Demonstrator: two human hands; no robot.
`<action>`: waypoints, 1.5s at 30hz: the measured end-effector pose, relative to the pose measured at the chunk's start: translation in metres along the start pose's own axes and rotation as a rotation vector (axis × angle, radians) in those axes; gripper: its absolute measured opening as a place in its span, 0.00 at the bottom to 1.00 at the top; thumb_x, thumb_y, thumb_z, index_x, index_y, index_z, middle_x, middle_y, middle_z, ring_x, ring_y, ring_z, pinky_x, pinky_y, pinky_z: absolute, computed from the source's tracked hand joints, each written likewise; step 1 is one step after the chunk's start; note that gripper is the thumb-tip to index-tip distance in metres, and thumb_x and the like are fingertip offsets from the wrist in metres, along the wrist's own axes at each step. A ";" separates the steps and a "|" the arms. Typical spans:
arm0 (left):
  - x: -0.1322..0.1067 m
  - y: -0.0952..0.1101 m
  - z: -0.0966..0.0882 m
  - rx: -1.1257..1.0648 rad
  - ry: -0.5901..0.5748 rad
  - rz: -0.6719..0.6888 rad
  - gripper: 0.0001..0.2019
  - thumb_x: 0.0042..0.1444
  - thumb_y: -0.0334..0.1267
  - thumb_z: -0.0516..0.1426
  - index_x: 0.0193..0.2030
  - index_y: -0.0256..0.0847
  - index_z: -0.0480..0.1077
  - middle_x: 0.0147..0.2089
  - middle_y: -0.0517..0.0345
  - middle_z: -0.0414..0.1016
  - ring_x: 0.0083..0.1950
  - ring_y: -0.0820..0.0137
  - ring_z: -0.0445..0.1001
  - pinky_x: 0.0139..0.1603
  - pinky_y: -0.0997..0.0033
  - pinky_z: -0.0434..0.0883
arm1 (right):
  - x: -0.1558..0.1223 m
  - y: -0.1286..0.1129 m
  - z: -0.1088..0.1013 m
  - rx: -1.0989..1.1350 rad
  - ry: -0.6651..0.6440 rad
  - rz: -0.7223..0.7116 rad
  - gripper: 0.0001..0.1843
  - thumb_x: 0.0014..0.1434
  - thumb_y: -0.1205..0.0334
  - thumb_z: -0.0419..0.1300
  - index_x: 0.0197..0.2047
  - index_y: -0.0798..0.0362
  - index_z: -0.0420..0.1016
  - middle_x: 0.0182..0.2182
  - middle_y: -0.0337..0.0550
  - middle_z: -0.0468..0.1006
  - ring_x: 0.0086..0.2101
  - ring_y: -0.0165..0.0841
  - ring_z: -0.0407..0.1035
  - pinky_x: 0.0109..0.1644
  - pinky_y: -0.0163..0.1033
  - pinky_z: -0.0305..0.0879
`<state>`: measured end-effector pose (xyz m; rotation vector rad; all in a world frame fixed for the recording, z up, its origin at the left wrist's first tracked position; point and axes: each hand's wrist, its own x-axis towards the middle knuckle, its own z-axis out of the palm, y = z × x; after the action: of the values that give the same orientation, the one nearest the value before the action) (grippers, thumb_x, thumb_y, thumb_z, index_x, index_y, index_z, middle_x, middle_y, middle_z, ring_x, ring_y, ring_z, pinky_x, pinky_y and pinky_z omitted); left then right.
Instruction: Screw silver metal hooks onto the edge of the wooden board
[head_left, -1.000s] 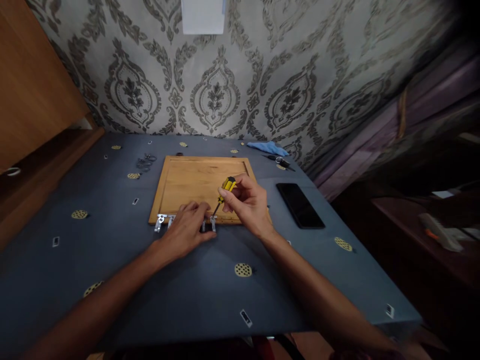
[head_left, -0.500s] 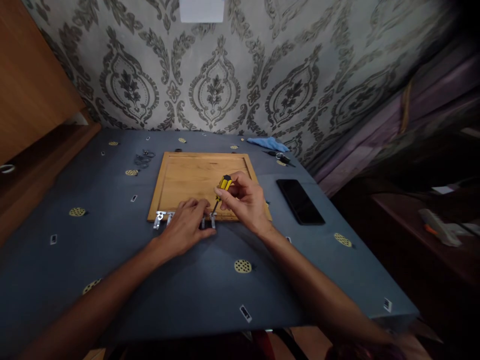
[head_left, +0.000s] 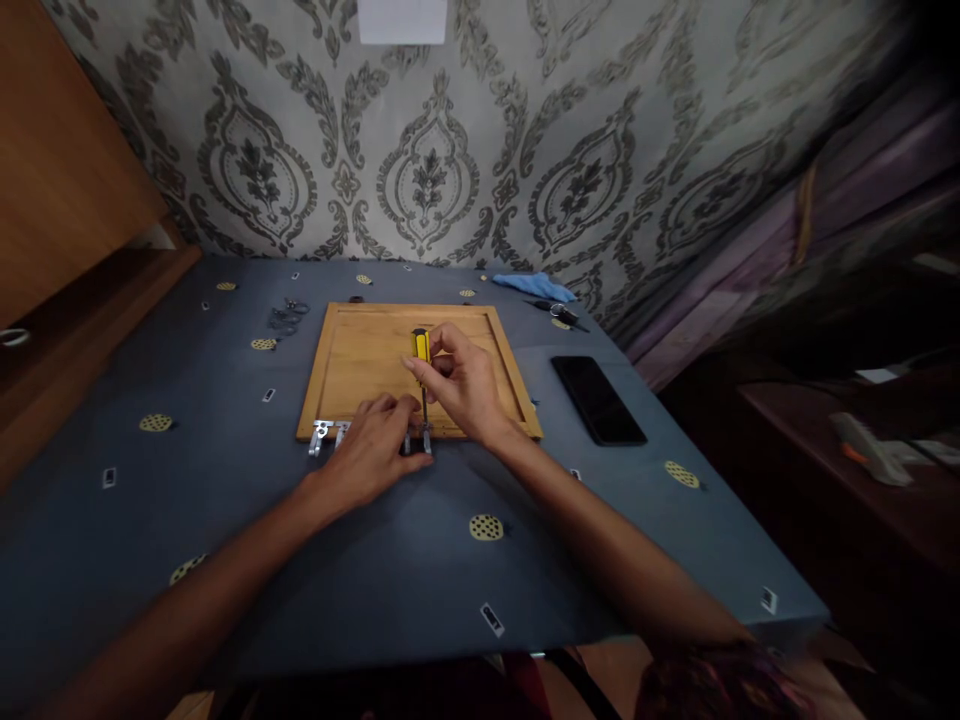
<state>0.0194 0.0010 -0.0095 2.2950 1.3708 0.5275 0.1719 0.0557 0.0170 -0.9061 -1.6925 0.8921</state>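
My right hand (head_left: 465, 385) grips a screwdriver (head_left: 422, 347) with a yellow and black handle. It stands nearly upright, its shaft reaching down to a metal hinge (head_left: 427, 437) at the front edge of a wooden panel (head_left: 367, 350). My left hand (head_left: 375, 430) lies over that same edge. Its fingers rest on the wood and its thumb is at the front, holding the hinge piece between them. Farther left, another metal hinge (head_left: 319, 436) shows on the edge. Part of the hardware is hidden beneath my left hand. The screwdriver's tip is too small to make out clearly.
A black phone (head_left: 598, 400) lies right of the panel. Behind it are keys (head_left: 566, 315) and a blue cloth (head_left: 534, 287). Small dark metal items (head_left: 287, 316) sit left of the panel. A patterned cloth (head_left: 300, 580) covers the table; a wooden cabinet (head_left: 75, 140) stands at left.
My right hand has shifted left and slightly up, bringing the screwdriver from a tilt to nearly upright. My left hand stays in place on the panel's edge.
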 end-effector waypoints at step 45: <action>-0.001 -0.001 0.002 0.017 0.014 0.014 0.20 0.55 0.39 0.67 0.48 0.43 0.63 0.49 0.53 0.76 0.53 0.55 0.73 0.54 0.55 0.68 | -0.040 -0.010 -0.025 -0.059 0.106 -0.059 0.16 0.61 0.49 0.66 0.36 0.49 0.65 0.26 0.32 0.69 0.22 0.25 0.67 0.26 0.34 0.64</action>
<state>0.0188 0.0002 -0.0118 2.3203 1.3720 0.5389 0.2036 0.0195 0.0161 -0.9220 -1.6526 0.7450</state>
